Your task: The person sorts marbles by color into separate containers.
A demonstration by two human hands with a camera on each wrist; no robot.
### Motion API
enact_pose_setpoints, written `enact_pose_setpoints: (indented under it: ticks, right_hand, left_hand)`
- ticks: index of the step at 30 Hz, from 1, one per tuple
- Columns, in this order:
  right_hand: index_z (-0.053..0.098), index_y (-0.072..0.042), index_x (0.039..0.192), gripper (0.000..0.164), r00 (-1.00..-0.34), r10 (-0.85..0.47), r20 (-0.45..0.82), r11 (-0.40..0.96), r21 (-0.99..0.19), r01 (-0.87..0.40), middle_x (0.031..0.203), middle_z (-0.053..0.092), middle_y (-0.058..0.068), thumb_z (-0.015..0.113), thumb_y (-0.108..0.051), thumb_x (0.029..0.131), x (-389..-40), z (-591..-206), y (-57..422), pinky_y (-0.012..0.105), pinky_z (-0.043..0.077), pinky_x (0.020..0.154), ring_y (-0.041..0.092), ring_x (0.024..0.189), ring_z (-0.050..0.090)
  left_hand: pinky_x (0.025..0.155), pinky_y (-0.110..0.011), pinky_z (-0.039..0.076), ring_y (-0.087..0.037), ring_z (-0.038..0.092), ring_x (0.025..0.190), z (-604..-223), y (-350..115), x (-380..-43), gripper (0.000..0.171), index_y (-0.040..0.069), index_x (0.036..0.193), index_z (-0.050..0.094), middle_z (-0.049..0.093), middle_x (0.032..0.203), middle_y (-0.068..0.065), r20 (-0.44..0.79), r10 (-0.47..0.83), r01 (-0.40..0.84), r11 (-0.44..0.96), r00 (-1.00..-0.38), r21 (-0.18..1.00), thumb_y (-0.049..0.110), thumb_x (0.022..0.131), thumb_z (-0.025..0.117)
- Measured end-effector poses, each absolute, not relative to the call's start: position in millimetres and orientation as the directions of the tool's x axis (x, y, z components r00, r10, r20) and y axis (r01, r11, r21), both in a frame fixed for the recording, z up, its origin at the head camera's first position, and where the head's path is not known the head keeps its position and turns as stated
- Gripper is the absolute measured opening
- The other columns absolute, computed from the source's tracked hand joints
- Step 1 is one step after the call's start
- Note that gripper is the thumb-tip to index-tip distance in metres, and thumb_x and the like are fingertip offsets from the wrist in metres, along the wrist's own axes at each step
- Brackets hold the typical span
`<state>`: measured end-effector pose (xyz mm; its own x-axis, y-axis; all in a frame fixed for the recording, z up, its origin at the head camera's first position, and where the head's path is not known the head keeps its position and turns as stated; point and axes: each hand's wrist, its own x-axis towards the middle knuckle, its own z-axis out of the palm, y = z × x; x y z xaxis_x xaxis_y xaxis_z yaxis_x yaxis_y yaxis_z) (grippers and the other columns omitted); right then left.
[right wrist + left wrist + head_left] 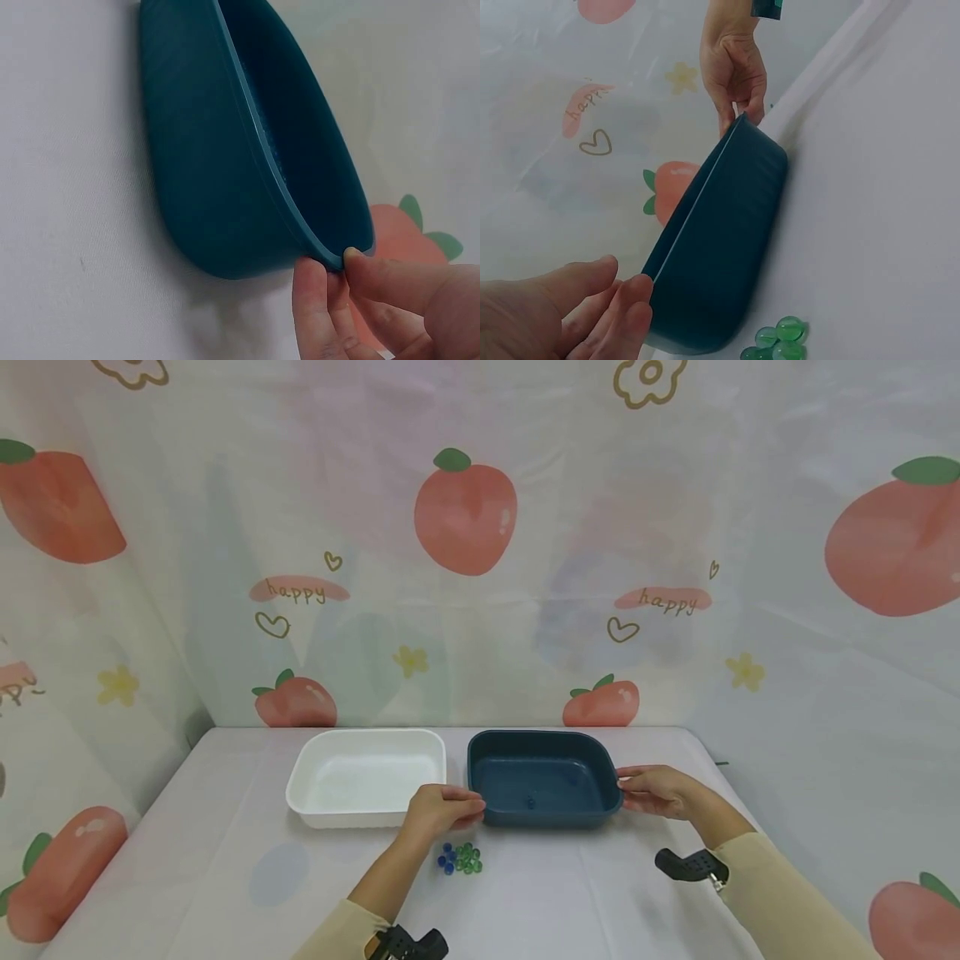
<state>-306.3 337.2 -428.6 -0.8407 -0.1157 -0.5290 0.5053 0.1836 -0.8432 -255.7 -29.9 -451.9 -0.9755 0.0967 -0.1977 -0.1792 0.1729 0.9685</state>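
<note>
A dark blue plastic basin (551, 820) stands on the table at the centre right. At its right end my right hand (660, 792) pinches the rim, the thumb on the edge and fingers below it in the right wrist view. My left hand (444, 810) is at the basin's near left corner. In the left wrist view its fingertips (636, 289) touch the basin's end from outside, while the thumb stands apart from the rim. Just in front lie several green marbles (468, 858) and several blue marbles (447, 858), close together.
To the left of the blue basin stands a white basin (352, 819), partly behind my left hand. A white cloth covers the table (540, 910). Behind it hangs a printed curtain (480, 635) with fruit pictures, reaching along the table's back edge.
</note>
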Motion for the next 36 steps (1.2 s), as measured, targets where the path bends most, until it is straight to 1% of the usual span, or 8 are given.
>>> enact_pose_setpoints:
  ticks: [7, 14, 18, 20, 24, 29, 33, 36]
  right_hand:
    - [0.028, 0.012, 0.146, 0.053, -0.841, -0.127, -0.526, 0.174, -0.846, 0.504, 0.092, 0.068, 0.006, 0.052, 0.001, 0.099, -306.5, -429.1, 337.3, 0.028, 0.059, 0.079, 0.016, 0.081, 0.069]
    - [0.029, 0.012, 0.146, 0.052, -0.841, -0.117, -0.528, 0.184, -0.844, 0.504, 0.093, 0.068, 0.007, 0.051, 0.0, 0.1, -306.9, -429.4, 337.4, 0.028, 0.059, 0.079, 0.016, 0.081, 0.069]
    - [0.028, 0.012, 0.146, 0.053, -0.841, -0.119, -0.527, 0.189, -0.844, 0.502, 0.093, 0.068, 0.007, 0.051, 0.0, 0.1, -306.5, -429.4, 337.5, 0.028, 0.059, 0.079, 0.016, 0.081, 0.068]
    - [0.028, 0.012, 0.146, 0.053, -0.842, -0.121, -0.527, 0.189, -0.844, 0.501, 0.093, 0.068, 0.006, 0.051, 0.0, 0.1, -306.4, -429.2, 337.5, 0.027, 0.059, 0.079, 0.016, 0.081, 0.068]
    - [0.027, 0.012, 0.147, 0.054, -0.841, -0.131, -0.524, 0.181, -0.847, 0.5, 0.094, 0.068, 0.007, 0.05, 0.001, 0.1, -306.2, -429.0, 337.8, 0.028, 0.059, 0.079, 0.017, 0.082, 0.068]
    - [0.025, 0.013, 0.147, 0.054, -0.841, -0.15, -0.519, 0.175, -0.851, 0.494, 0.095, 0.068, 0.008, 0.048, 0.002, 0.1, -306.2, -428.9, 338.1, 0.029, 0.059, 0.081, 0.017, 0.083, 0.069]
    - [0.025, 0.012, 0.147, 0.053, -0.841, -0.155, -0.518, 0.176, -0.852, 0.493, 0.095, 0.068, 0.008, 0.048, 0.002, 0.1, -306.1, -428.9, 338.4, 0.029, 0.059, 0.081, 0.017, 0.083, 0.069]
    - [0.025, 0.012, 0.147, 0.053, -0.84, -0.157, -0.519, 0.18, -0.852, 0.493, 0.095, 0.068, 0.008, 0.048, 0.001, 0.101, -306.0, -429.0, 338.5, 0.028, 0.059, 0.081, 0.017, 0.084, 0.069]
  left_hand:
    - [0.072, -0.028, 0.06, -0.019, 0.074, 0.078, -455.7, -44.3, -240.7, 0.024, -0.003, 0.103, 0.074, 0.076, 0.089, -0.012, -0.206, 0.135, -0.181, 0.179, -0.969, 0.967, 0.014, 0.086, 0.076]
    - [0.07, -0.029, 0.06, -0.018, 0.074, 0.075, -468.9, -61.5, -233.5, 0.024, -0.006, 0.102, 0.073, 0.075, 0.087, -0.012, -0.225, 0.122, -0.201, 0.187, -0.967, 0.962, 0.012, 0.085, 0.076]
    - [0.07, -0.03, 0.06, -0.018, 0.073, 0.074, -478.7, -69.5, -230.9, 0.026, -0.009, 0.103, 0.071, 0.075, 0.087, -0.014, -0.228, 0.112, -0.21, 0.157, -0.967, 0.965, 0.009, 0.085, 0.076]
    - [0.07, -0.031, 0.06, -0.018, 0.073, 0.074, -483.0, -74.0, -230.7, 0.027, -0.01, 0.104, 0.071, 0.075, 0.088, -0.014, -0.233, 0.108, -0.213, 0.165, -0.967, 0.963, 0.009, 0.085, 0.076]
    - [0.07, -0.03, 0.06, -0.016, 0.072, 0.075, -489.3, -81.1, -230.2, 0.026, -0.007, 0.103, 0.072, 0.075, 0.089, -0.012, -0.262, 0.087, -0.239, 0.21, -0.961, 0.948, 0.011, 0.085, 0.077]
    - [0.069, -0.029, 0.06, -0.014, 0.071, 0.074, -494.8, -85.6, -227.5, 0.023, -0.002, 0.099, 0.074, 0.074, 0.085, -0.006, -0.287, 0.063, -0.262, 0.257, -0.956, 0.93, 0.013, 0.083, 0.078]
    - [0.068, -0.029, 0.06, -0.014, 0.071, 0.073, -498.7, -86.2, -224.6, 0.023, -0.001, 0.099, 0.074, 0.075, 0.083, -0.006, -0.273, 0.07, -0.243, 0.284, -0.959, 0.927, 0.014, 0.082, 0.079]
    - [0.067, -0.03, 0.06, -0.016, 0.071, 0.073, -501.5, -85.8, -222.8, 0.024, -0.003, 0.098, 0.074, 0.075, 0.083, -0.008, -0.25, 0.08, -0.218, 0.284, -0.965, 0.934, 0.013, 0.081, 0.08]
